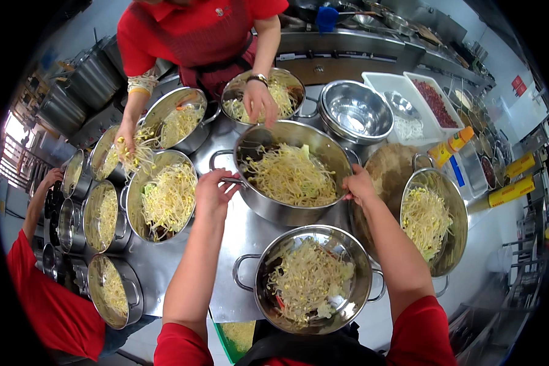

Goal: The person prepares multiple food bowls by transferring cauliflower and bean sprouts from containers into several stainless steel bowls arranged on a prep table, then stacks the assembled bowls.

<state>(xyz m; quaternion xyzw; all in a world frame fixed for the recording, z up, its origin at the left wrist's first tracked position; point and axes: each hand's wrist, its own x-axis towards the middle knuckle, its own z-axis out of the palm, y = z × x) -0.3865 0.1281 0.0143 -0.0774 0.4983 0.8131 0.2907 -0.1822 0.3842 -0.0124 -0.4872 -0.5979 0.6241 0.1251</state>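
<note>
A wide steel pot [290, 210] with a pile of bean sprouts [291, 174] inside stands at the middle of the work table. My left hand [212, 194] grips its left side, thumb and fingers closed at the handle. On the opposite side my right hand [361, 186] is closed around the rim near the other handle. Just below it, closest to me, sits a second two-handled pot [355, 259] with bean sprouts and a few red strips in it. Between my forearm and the right edge of the table is another pot of sprouts [427, 222], tilted in this view.
Across the table a person in red [192, 33] holds sprouts in one hand [127, 143]; the other hand [259, 100] is over a pot. Several sprout pots crowd the left. Nested steel bowls [357, 113], a tray of red pieces [432, 100] and a round board [390, 165] stand right.
</note>
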